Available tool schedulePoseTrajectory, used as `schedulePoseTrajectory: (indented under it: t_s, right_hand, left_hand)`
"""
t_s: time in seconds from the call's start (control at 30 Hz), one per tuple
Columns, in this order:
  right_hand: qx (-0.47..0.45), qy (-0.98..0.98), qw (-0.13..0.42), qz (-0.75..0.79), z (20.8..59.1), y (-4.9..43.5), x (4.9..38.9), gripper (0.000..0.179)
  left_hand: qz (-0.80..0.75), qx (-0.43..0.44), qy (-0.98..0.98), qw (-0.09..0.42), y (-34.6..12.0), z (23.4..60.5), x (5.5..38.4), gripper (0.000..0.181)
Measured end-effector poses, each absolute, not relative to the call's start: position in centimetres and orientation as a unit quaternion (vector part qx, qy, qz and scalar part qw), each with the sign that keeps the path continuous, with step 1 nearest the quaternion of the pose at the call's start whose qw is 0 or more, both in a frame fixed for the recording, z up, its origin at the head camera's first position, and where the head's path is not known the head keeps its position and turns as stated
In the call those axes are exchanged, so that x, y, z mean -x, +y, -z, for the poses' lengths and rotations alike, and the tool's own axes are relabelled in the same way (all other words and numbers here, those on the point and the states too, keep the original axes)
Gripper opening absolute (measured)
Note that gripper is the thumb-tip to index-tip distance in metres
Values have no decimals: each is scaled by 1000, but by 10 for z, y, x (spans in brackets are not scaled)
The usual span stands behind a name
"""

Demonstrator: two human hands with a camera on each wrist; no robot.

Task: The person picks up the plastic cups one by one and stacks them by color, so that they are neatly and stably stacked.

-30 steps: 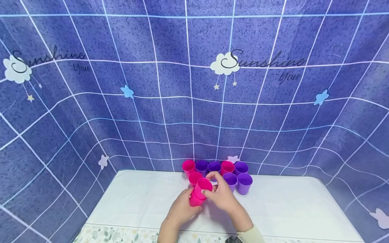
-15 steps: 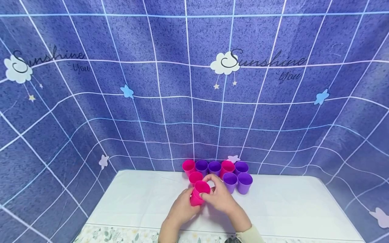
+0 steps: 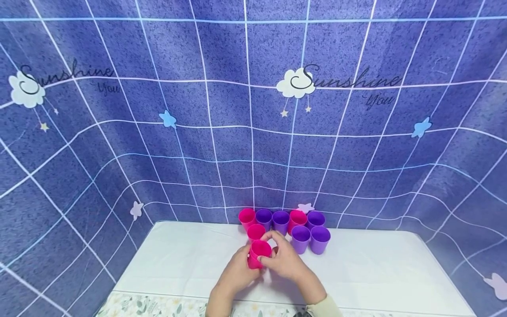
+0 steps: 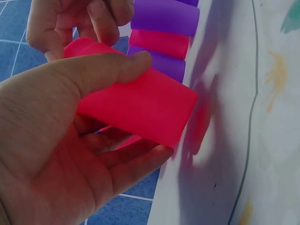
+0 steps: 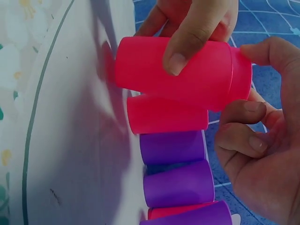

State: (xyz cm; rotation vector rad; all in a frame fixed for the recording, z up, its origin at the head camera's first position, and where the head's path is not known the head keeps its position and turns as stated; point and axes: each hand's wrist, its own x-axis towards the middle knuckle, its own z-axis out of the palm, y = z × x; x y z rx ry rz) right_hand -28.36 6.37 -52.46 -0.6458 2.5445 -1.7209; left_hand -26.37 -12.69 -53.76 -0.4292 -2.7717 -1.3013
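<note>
My left hand (image 3: 239,269) grips a pink cup (image 4: 145,103), its thumb along one side and its fingers round the other. Nested in that cup is a second pink cup (image 5: 241,77), of which just a band at the rim sticks out in the right wrist view. My right hand (image 3: 286,260) pinches this inner cup's rim between thumb and forefinger, its other fingers curled. Both cups tilt slightly, mouth up, close over the white table. Just behind them stands another pink cup (image 3: 256,232).
A back row of upright cups runs along the cloth wall (image 3: 222,110): a pink cup (image 3: 247,219) at its left end, then purple and pink ones. Two purple cups (image 3: 301,243) stand in front at the right. Floral cloth (image 3: 158,306) borders the white table (image 3: 182,259) at the front.
The inner pink cup has slid down into the outer one, so less of it sticks out. My right hand has lowered and moved slightly left with it; the left hand stays nearly still.
</note>
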Motion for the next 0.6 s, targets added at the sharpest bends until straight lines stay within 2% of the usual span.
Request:
schedulePoseTrajectory:
  t_s: [0.2, 0.33, 0.6]
  right_hand:
    - [244, 824, -36, 511, 524, 62, 283, 45]
    - [259, 823, -73, 501, 525, 61, 281, 40]
    - [200, 838, -119, 494, 532, 62, 283, 39]
  left_hand:
    - [445, 149, -883, 19, -128, 538, 265, 72]
    - [456, 147, -878, 19, -130, 538, 265, 69]
    - [448, 119, -886, 19, -140, 538, 265, 68]
